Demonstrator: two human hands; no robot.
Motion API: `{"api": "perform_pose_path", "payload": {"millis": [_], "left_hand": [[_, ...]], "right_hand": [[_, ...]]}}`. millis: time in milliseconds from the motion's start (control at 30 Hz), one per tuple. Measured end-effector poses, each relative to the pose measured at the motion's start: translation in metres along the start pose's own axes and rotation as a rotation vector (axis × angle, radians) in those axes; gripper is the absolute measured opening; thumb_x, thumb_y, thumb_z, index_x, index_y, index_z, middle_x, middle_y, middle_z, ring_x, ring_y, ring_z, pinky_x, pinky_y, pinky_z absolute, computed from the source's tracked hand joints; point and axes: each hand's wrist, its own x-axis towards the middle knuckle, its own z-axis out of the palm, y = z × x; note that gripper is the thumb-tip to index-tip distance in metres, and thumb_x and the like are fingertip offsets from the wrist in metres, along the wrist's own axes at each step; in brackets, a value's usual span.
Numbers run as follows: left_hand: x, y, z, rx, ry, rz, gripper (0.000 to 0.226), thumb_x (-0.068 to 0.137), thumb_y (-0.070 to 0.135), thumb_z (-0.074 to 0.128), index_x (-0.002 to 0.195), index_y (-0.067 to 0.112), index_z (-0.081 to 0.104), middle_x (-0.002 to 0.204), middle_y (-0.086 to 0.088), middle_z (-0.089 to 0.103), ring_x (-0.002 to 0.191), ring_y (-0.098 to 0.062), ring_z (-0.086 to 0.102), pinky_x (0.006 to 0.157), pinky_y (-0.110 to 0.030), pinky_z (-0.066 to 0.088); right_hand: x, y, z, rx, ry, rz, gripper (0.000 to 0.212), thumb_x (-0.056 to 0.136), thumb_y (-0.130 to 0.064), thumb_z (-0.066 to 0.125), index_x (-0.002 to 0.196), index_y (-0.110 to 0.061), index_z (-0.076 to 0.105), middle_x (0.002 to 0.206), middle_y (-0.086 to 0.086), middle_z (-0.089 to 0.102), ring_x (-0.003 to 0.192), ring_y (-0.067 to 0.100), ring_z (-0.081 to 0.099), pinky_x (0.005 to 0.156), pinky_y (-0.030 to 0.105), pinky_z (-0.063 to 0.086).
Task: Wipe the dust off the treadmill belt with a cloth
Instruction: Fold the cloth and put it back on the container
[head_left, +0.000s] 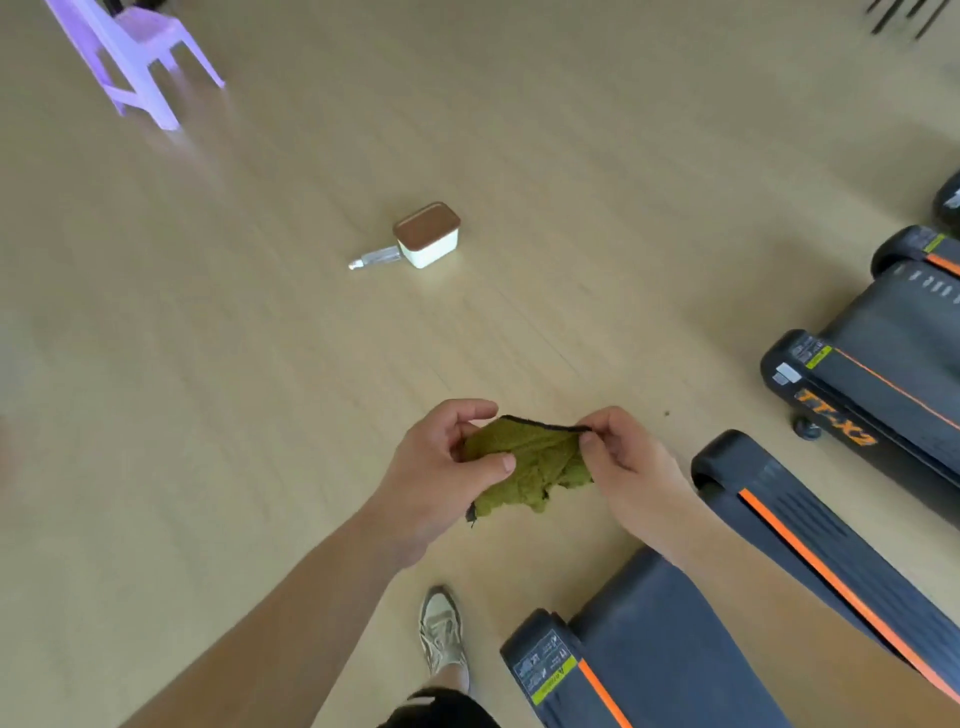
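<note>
Floor (260, 364): pale wood-look boards are spread across most of the view, and everything else is stood on them.
Nearest treadmill (769, 499): a dark frame with orange stripes is set at the lower right, just beside the person's shoe (441, 631).
Treadmill belt (636, 644): the dark running strip is seen between the side rails, partly hidden by the right forearm; no dust can be made out on it (the picture is too soft for that).
Second treadmill (883, 338): it is parked further to the right, apart from the nearest one.
Chair (140, 57): a lilac plastic seat is left far off at the upper left.
Left hand (436, 467): its fingers (467, 410) and thumb are curled round one side of the cloth.
Right hand (631, 467): the other side's dark-edged hem is pinched between thumb and fingertips.
Cloth (524, 467): an olive-green rag is held crumpled in the air between both hands, above the floor, short of the belt and not touching it.
Box (428, 236): a white tub with a brown lid is set mid-floor, a small bottle (374, 257) lying against it.
Step in hand: the cloth is judged to be being opened or refolded; wiping is not yet begun.
Next move: the cloth needs to be gathered into a flat pad, carried right and down, and pressed onto the belt.
</note>
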Motion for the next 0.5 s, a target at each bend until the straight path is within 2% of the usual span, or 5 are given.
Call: {"api": "perform_pose_path", "payload": {"millis": [100,167,267,400,500], "left_hand": [[0.051,0.050,-0.049,0.073,-0.041,0.022,0.037,0.084,0.017,0.076,0.116,0.035,0.067,0.098,0.008,0.074,0.088,-0.007,0.072,0.069,-0.015,0.052],[0.082,0.080,-0.073,0.159,-0.046,0.018,0.019,0.084,0.022,0.075,0.100,0.031,0.072,0.090,0.009,0.075,0.078,-0.003,0.070,0.064,-0.014,0.051],[0.133,0.114,-0.104,0.175,0.044,0.051,0.006,0.085,0.027,0.075,0.085,0.024,0.069,0.075,0.010,0.067,0.062,0.001,0.060,0.054,-0.012,0.045],[0.203,0.151,-0.140,0.106,0.143,0.088,0.009,0.088,0.027,0.071,0.087,0.019,0.066,0.076,0.004,0.066,0.065,-0.005,0.059,0.057,-0.015,0.047],[0.269,0.183,-0.164,0.049,0.237,0.106,0.006,0.090,0.019,0.068,0.090,0.014,0.065,0.076,-0.004,0.068,0.058,-0.004,0.058,0.049,-0.013,0.044]], "right_hand": [[0.067,-0.054,0.014,-0.042,0.008,-0.052,0.017,0.107,-0.027,0.046,0.098,-0.034,0.058,0.084,0.004,0.067,0.066,0.010,0.056,0.055,0.020,0.044],[0.107,-0.084,0.019,-0.060,0.036,-0.103,0.014,0.106,-0.032,0.050,0.099,-0.037,0.061,0.084,-0.005,0.068,0.075,0.008,0.061,0.062,0.023,0.049],[0.167,-0.123,0.024,-0.086,0.044,-0.163,0.010,0.102,-0.037,0.058,0.094,-0.036,0.064,0.077,-0.007,0.065,0.069,0.013,0.060,0.063,0.036,0.052],[0.248,-0.161,0.019,-0.274,-0.066,-0.149,0.019,0.095,-0.051,0.065,0.084,-0.036,0.066,0.069,-0.014,0.065,0.061,0.007,0.059,0.056,0.028,0.048],[0.330,-0.191,0.016,-0.407,-0.220,-0.092,0.020,0.095,-0.049,0.065,0.083,-0.033,0.068,0.072,-0.010,0.066,0.069,0.010,0.063,0.063,0.031,0.050]]}}
